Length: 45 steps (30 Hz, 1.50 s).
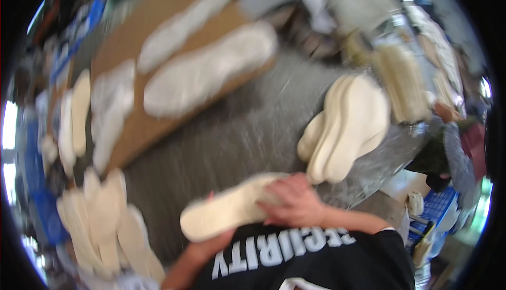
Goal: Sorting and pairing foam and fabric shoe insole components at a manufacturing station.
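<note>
A stack of cream insoles (105, 226) lies at my left on the grey table (232, 137). My left hand (211, 237) sits under the cream insole (229, 212), its grip hidden. My right hand (295, 200) curls over the insole's upper end, fingers closed on it, forearm bent across my chest. Another insole pile (348, 126) lies just beyond.

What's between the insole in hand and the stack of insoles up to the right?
Head view: only bare grey table surface separates the held insole from the cream stack; the right hand nearly reaches it.

Insole (232, 211) in hands (295, 200); insole stack (348, 126) right, cardboard sheet (158, 42) behind.
</note>
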Tool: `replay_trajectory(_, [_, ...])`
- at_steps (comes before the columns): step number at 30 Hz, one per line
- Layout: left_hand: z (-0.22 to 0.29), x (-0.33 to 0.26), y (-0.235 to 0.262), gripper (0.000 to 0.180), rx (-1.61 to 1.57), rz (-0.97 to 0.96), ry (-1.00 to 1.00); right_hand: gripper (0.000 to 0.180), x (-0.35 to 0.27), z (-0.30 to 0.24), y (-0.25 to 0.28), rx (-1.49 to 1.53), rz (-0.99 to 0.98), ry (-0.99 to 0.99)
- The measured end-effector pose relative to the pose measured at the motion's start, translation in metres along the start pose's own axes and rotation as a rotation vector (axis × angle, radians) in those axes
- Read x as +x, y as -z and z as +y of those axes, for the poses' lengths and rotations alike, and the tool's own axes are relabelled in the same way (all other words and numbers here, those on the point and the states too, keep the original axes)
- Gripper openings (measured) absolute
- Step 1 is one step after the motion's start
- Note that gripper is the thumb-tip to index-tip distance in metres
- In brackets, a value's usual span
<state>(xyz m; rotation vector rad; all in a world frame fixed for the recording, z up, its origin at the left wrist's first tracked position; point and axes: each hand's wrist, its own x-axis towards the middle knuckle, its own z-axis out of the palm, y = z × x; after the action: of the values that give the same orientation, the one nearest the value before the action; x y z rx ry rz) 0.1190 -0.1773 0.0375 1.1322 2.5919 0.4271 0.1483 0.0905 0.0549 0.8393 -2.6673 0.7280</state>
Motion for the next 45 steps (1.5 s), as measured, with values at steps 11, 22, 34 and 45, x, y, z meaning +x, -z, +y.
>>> replay_trajectory(11, [0.007,0.019,0.003,0.037,0.083,0.140,-0.249,0.029,-0.004,-0.003,0.010,-0.171,-0.076,-0.110])
replay_trajectory(22, [0.024,0.021,0.047,0.047,-0.072,-0.178,0.023,0.019,-0.018,0.002,0.003,-0.245,-0.150,-0.215])
replay_trajectory(34, [0.001,0.024,0.028,0.045,-0.108,-0.366,0.102,0.027,-0.019,0.001,0.000,-0.237,-0.130,-0.231])
replay_trajectory(45, [0.014,0.012,0.025,0.034,-0.299,0.050,-0.182,0.031,-0.030,-0.019,0.004,-0.236,-0.148,-0.270])
